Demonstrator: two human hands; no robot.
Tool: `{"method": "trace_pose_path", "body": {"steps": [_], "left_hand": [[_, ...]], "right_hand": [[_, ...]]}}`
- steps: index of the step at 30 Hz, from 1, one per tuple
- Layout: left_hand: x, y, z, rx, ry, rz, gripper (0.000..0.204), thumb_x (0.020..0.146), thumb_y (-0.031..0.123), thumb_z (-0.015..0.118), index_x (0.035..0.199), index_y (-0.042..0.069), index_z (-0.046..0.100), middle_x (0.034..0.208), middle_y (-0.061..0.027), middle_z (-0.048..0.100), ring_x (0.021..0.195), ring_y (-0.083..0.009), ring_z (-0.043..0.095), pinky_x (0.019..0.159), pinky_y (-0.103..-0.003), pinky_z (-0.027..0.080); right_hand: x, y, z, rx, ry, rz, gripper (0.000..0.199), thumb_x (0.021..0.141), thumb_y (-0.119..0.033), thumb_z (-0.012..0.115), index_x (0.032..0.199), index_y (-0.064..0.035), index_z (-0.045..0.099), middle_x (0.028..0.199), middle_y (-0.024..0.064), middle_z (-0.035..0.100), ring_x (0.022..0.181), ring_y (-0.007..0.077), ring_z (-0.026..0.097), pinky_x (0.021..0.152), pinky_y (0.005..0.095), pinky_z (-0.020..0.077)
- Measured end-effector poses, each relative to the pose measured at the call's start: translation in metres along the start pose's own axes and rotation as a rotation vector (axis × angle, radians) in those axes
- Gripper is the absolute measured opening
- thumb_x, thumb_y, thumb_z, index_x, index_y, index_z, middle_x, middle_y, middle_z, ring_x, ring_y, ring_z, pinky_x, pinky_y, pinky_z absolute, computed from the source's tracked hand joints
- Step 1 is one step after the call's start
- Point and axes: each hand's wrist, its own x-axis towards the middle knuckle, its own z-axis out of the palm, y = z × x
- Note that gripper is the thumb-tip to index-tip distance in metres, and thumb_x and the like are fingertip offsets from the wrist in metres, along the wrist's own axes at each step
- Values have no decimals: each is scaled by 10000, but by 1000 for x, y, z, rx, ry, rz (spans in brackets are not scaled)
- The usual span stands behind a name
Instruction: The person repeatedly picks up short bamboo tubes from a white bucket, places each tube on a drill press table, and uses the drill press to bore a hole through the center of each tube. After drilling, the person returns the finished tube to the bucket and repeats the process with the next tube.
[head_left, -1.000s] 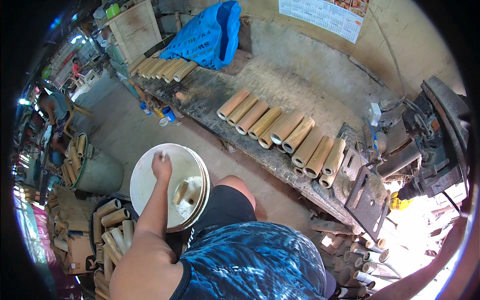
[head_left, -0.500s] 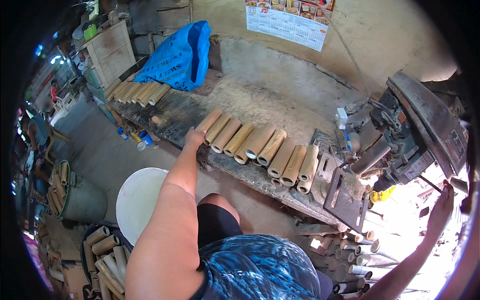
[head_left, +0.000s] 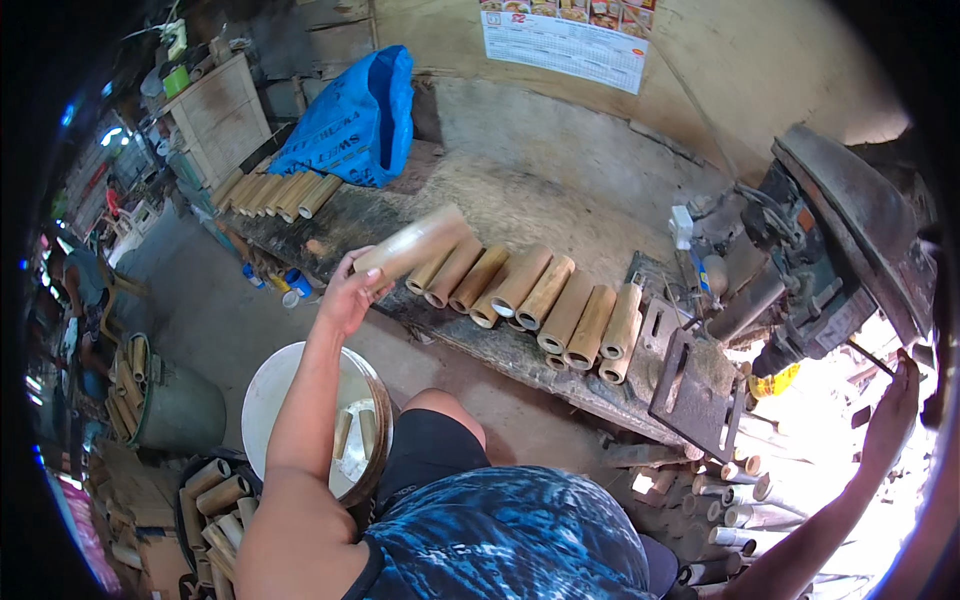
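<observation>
Lifted now, left hand (head_left: 347, 297) clasps bamboo tube (head_left: 412, 243).

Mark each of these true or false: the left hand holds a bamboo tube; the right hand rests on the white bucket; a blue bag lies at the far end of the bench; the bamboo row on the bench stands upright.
1. The left hand holds a bamboo tube. True.
2. The right hand rests on the white bucket. False: it reaches toward the machine on the right, away from the bucket.
3. A blue bag lies at the far end of the bench. True.
4. The bamboo row on the bench stands upright. False: the tubes lie on their sides, side by side.
</observation>
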Motion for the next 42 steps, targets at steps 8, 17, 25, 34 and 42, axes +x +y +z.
{"method": "trace_pose_path", "body": {"steps": [8, 17, 25, 34, 42], "left_hand": [[-60, -6, 176, 25, -531, -276, 571, 850, 140, 769, 1357, 84, 510, 1196, -100, 642, 1003, -239, 665, 778, -377, 568], [-84, -57, 311, 49, -799, -465, 428, 968, 214, 694, 1334, 132, 488, 1123, -80, 602, 973, -194, 632, 771, -355, 531], [-89, -77, 359, 501, -778, -85, 617, 883, 364, 819, 1313, 96, 466, 1259, -79, 548, 1120, -164, 556, 971, -325, 475], [-83, -88, 371, 532, -782, -32, 638, 895, 337, 813, 1348, 76, 447, 1240, -86, 547, 1138, -161, 533, 982, -321, 475], [-82, -92, 372, 584, -788, 3, 664, 898, 356, 806, 1363, 73, 427, 1257, -100, 544, 1148, -170, 531, 994, -331, 469]], "right_hand": [[-7, -30, 0, -200, 92, -189, 388, 1061, -255, 406, 1306, -80, 651, 1226, 151, 689, 906, 309, 699, 805, 445, 518], [-20, -58, -4, -178, 96, -132, 335, 1047, -293, 479, 1196, -77, 687, 911, 185, 703, 828, 335, 667, 787, 446, 501], [-32, -57, -5, -167, 95, -134, 274, 1029, -224, 473, 1119, -49, 664, 913, 221, 695, 858, 444, 653, 777, 509, 495], [-42, -55, -4, -160, 98, -137, 253, 994, -155, 446, 1108, -50, 646, 926, 220, 691, 870, 444, 656, 795, 525, 495], [-44, -58, -5, -206, 82, -113, 247, 979, -132, 451, 1110, -56, 647, 925, 226, 686, 871, 444, 656, 801, 526, 493]]}}
